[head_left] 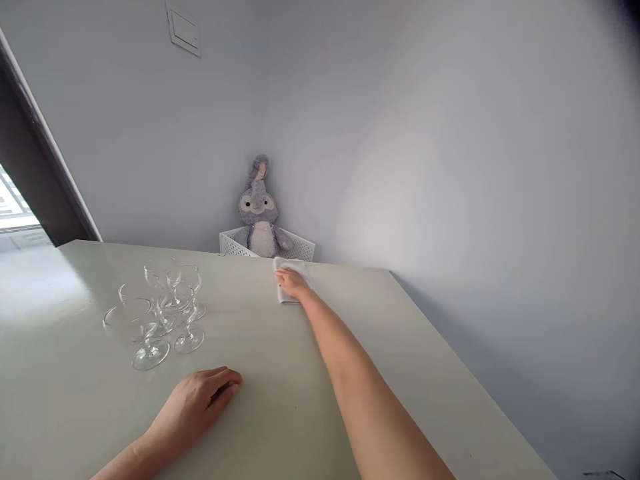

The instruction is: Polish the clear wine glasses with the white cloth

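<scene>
At the far edge of the table (270, 427), my right hand (291, 281) is stretched out and pressed onto a folded white cloth (289, 297), fingers curled over it. My left hand (203, 398) rests on the tabletop nearer to me, fingers loosely bent and thumb a little apart, with nothing in it. Beyond it on the left stands a cluster of several clear stemmed glasses (150, 353), upright and close together. Neither hand touches them.
Behind the table's far edge, a grey-and-white plush toy (260, 207) sits in a white perforated basket (303, 249). Pale walls (450, 167) meet in the corner there. A light switch (184, 29) is on the left wall, beside a dark door frame (40, 147).
</scene>
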`<state>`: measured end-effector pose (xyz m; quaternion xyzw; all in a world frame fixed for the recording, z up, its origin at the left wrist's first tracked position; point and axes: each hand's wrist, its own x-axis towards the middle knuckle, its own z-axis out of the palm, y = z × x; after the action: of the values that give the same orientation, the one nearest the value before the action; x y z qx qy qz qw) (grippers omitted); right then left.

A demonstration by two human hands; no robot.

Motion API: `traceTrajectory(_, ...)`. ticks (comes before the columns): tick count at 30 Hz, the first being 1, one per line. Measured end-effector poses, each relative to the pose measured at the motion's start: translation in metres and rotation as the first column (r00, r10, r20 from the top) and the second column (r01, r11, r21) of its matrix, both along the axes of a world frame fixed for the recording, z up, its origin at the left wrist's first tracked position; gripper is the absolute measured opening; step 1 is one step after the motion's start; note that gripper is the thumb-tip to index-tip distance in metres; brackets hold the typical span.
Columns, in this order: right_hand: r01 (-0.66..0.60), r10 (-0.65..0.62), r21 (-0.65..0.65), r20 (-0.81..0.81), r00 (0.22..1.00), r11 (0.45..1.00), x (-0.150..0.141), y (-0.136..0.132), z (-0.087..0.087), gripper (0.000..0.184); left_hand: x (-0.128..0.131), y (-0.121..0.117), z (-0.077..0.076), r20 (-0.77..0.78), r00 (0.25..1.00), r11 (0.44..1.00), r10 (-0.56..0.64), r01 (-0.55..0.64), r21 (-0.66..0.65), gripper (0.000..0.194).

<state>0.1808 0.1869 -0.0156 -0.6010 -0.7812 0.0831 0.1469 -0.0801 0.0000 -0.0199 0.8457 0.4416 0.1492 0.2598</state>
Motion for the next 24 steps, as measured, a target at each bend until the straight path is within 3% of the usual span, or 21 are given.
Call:
traceTrajectory(4, 0.263, -0.261, -0.034, 0.052, 0.964, 0.964, 0.082, 0.001, 0.000, 0.045, 0.003, -0.001, 0.008, -0.036, 0.999, 0.999, 0.038, -0.039, -0.021, 0.027)
traceTrajectory(6, 0.395, -0.390, -0.049, 0.087, 0.917, 0.917, 0.124, -0.011, -0.002, 0.046, 0.004, -0.002, 0.012, -0.046, 0.998, 0.998, 0.043, -0.044, -0.033, 0.027)
traceTrajectory(12, 0.722, -0.705, -0.063, 0.176, 0.687, 0.689, 0.227, -0.085, -0.005, 0.049, 0.002, -0.002, 0.010, -0.029, 0.998, 0.998, 0.052, -0.053, -0.021, 0.029)
traceTrajectory(15, 0.848, -0.827, -0.057, 0.197, 0.527, 0.527, 0.251, -0.124, -0.006, 0.061, 0.003, -0.001, 0.004, -0.030, 0.997, 0.998, 0.064, -0.065, -0.009, 0.029)
traceTrajectory(17, 0.890, -0.867, -0.065, 0.208, 0.454, 0.451, 0.255, -0.140, -0.007, 0.069, 0.004, -0.001, 0.002, -0.028, 0.997, 0.997, 0.077, -0.077, 0.008, 0.028)
traceTrajectory(18, 0.897, -0.872, -0.072, 0.213, 0.441, 0.436, 0.253, -0.145, -0.008, 0.071, 0.005, -0.001, 0.001, -0.025, 0.996, 0.996, 0.082, -0.082, 0.017, 0.027)
traceTrajectory(20, 0.885, -0.857, -0.085, 0.221, 0.465, 0.458, 0.241, -0.147, -0.010, 0.071, 0.007, -0.002, 0.000, -0.015, 0.995, 0.995, 0.095, -0.095, 0.037, 0.026)
traceTrajectory(24, 0.766, -0.737, -0.091, 0.221, 0.639, 0.637, 0.189, -0.141, -0.015, 0.067, 0.008, -0.003, 0.000, -0.006, 0.994, 0.992, 0.111, -0.111, 0.053, 0.025)
